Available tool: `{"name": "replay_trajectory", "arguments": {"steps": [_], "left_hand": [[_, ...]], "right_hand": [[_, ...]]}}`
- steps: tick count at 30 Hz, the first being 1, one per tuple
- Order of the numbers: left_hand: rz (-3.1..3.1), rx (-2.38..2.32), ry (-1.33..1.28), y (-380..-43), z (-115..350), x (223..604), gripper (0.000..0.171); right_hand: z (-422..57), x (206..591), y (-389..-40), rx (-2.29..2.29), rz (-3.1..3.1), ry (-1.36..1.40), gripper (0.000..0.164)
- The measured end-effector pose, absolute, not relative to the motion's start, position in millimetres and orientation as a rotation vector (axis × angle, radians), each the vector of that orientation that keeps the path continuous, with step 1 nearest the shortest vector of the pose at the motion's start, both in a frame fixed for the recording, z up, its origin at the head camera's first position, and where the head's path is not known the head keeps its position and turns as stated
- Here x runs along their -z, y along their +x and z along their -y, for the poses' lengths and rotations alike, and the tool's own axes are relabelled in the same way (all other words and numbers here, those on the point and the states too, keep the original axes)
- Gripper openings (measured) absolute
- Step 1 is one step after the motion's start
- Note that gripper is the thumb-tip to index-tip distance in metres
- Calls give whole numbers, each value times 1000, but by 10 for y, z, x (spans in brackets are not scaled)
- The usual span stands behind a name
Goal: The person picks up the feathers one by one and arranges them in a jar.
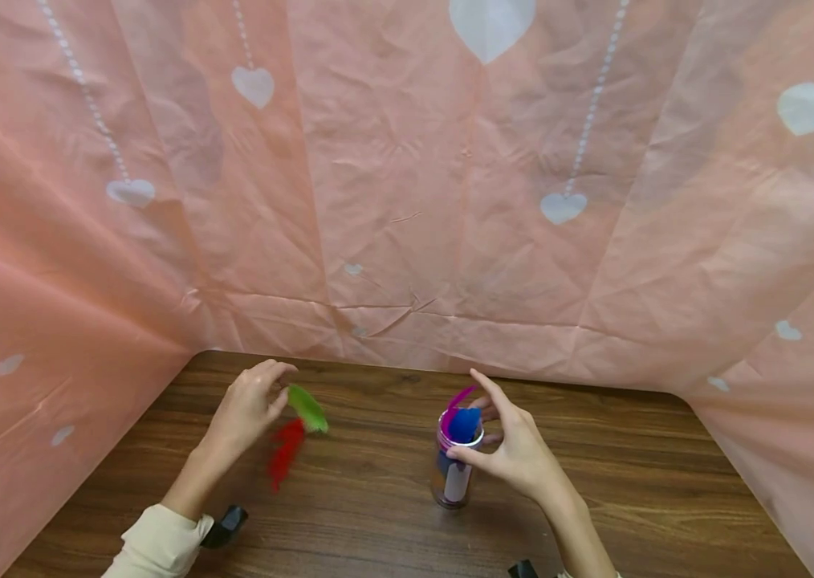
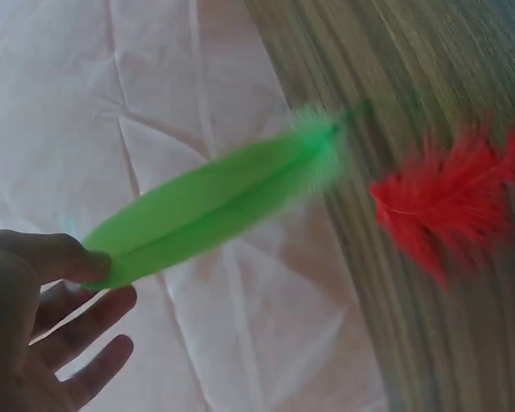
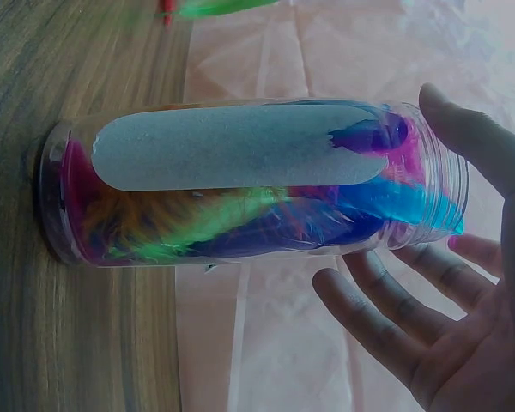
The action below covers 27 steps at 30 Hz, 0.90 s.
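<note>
Between thumb and fingertips my left hand (image 1: 254, 405) pinches a green feather (image 2: 206, 210) by one end, raised above the table. A fluffy red feather (image 1: 286, 453) is below it, apart from the hand. My right hand (image 1: 522, 449) is around the mouth of a clear jar (image 1: 453, 490), thumb on one side of the threaded neck and fingers on the other, the index finger raised. Upright on the table, the jar is packed with coloured feathers and bears a pale label (image 3: 232, 146). A blue feather (image 1: 465, 424) and a magenta feather (image 1: 453, 408) poke out of its top.
The brown wooden table (image 1: 378, 514) ends at a pink curtain (image 1: 392, 201) with white hearts, which stands behind and on both sides. Black wrist-worn devices show by the left wrist (image 1: 226, 526) and at the lower edge (image 1: 522, 569).
</note>
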<state>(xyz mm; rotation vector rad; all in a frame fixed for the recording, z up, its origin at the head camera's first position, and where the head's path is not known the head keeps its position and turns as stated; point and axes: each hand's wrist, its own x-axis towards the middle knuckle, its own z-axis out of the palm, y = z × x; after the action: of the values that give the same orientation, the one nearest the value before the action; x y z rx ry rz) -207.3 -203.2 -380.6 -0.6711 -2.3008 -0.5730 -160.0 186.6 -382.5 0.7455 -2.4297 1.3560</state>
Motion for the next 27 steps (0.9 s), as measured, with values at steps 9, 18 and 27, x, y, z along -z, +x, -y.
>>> {"name": "replay_trajectory", "arguments": {"steps": [9,18,27], "left_hand": [[2082,263,-907,-1974,1832,3718,34],[1980,454,-973,-1880,1585,3513,36],[1922,868,-963,-1841,1273,3369,42]], "right_hand": [[-1862,3828,-1603,-1355,2439,729,105],[-1863,3828,-1605,-1355,2437,733,105],[-1858,3821,-1594,-1372,2439,729,106]]}}
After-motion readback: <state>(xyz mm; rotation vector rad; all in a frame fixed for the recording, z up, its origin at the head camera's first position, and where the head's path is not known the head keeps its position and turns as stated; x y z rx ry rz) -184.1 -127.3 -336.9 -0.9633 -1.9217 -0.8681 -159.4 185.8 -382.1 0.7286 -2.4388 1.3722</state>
